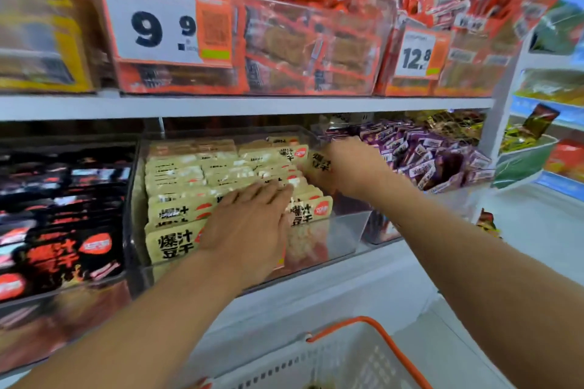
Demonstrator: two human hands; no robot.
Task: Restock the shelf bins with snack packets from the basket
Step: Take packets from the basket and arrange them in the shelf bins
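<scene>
my left hand lies flat, fingers straight and together, on the cream packets in the clear bin; my right hand pinches one cream packet at the bin's right side.

Head view. Two forearms in frame, both bare from the lower frame edge to the wrist; no sleeve visible. Left hand: no glove, ring, watch or band seen. Right hand: likewise bare, wrist unadorned. Nails short, unpainted as far as blur allows.
</scene>
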